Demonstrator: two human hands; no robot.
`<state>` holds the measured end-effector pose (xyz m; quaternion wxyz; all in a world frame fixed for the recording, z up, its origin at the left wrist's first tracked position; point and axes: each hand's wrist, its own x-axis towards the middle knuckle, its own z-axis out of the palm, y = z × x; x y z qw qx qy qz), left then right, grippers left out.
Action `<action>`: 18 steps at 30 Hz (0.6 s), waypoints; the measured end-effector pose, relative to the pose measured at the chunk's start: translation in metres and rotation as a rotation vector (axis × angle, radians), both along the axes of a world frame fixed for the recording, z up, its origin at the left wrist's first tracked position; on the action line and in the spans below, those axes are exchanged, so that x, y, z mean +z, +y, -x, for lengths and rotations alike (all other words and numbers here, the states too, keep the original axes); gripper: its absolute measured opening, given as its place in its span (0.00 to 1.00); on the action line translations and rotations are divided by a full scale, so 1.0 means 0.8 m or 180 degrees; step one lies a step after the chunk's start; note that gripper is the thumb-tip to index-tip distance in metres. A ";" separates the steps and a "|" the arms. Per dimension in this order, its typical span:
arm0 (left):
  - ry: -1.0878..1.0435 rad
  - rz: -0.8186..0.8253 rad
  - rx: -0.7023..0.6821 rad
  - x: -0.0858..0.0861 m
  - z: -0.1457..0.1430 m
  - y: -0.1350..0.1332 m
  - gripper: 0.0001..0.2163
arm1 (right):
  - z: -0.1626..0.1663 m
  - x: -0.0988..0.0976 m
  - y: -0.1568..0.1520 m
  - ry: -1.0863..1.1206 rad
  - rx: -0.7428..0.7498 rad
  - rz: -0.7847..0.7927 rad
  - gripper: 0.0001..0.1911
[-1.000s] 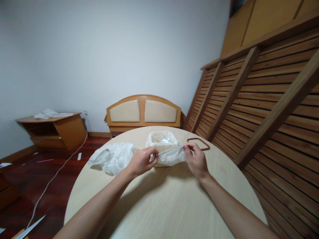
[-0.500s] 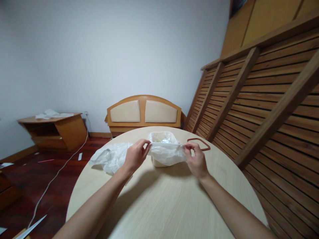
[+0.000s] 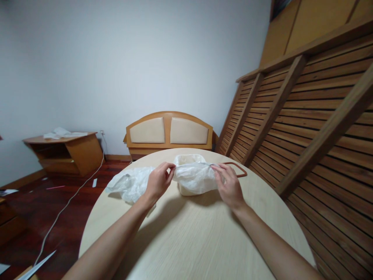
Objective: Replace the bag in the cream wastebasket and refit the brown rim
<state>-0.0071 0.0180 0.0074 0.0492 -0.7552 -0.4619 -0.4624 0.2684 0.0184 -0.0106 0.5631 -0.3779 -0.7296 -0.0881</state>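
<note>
Just this side of the cream container (image 3: 188,192), I see the left hand (image 3: 159,181) and the right hand (image 3: 230,184) apart, each pinching the edge of a white bag (image 3: 196,179) — it hangs bunched across the container's near side. Left of the container lies crumpled white plastic (image 3: 131,184); right of it, a brown frame (image 3: 242,175), partly behind the right hand. Beyond it — past the round table (image 3: 215,237) — stands a padded headboard (image 3: 147,130).

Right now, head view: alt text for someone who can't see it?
A person's left hand and right hand pinch the edge of a white plastic liner at a cream bin on a round table. A crumpled plastic bag lies left, a brown frame right.
</note>
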 end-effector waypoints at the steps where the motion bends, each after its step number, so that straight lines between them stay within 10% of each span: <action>1: -0.0014 -0.0005 -0.0008 0.000 -0.001 -0.001 0.05 | 0.002 -0.001 -0.002 -0.0149 -0.0067 -0.0010 0.15; 18: -0.0015 -0.0069 -0.0371 -0.003 -0.009 -0.004 0.10 | 0.017 -0.009 0.001 -0.0633 0.0139 0.0362 0.18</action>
